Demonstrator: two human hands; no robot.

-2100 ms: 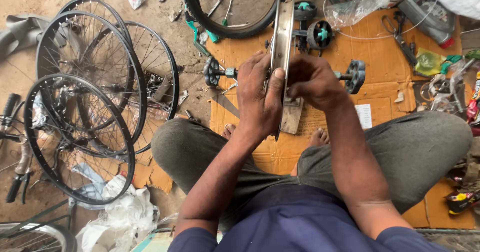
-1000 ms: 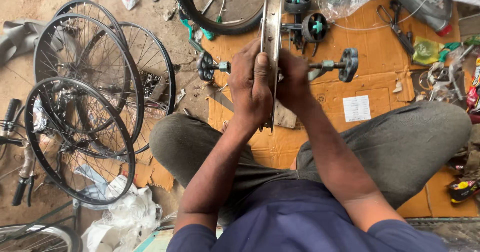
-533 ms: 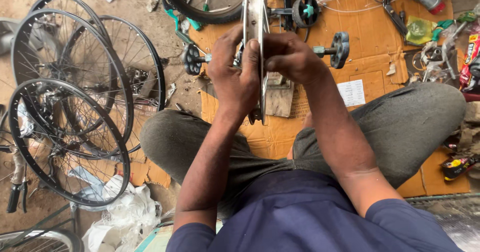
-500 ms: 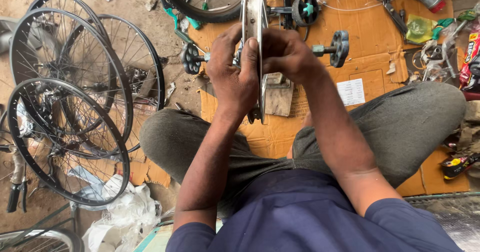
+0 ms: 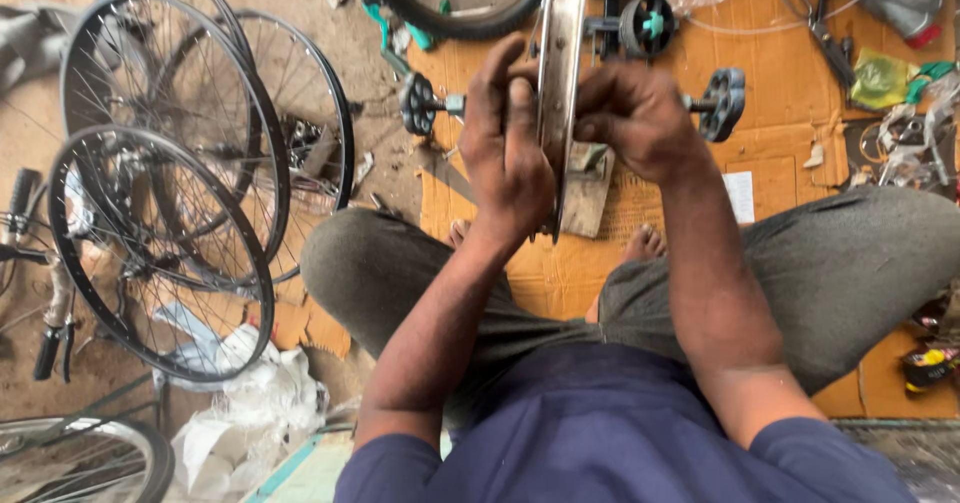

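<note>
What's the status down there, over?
Left hand and right hand both gripping upright metal wheel rim. Wooden block beneath. Nothing blocking.

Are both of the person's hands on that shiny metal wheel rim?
Yes, the left hand presses one side of the upright metal rim while the right hand grips the other.

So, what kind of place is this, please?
Most likely a bicycle repair workshop, worked on the floor. Spoked wheels are stacked at one side, both hands grip a bare metal rim, and tools lie on cardboard.
</note>
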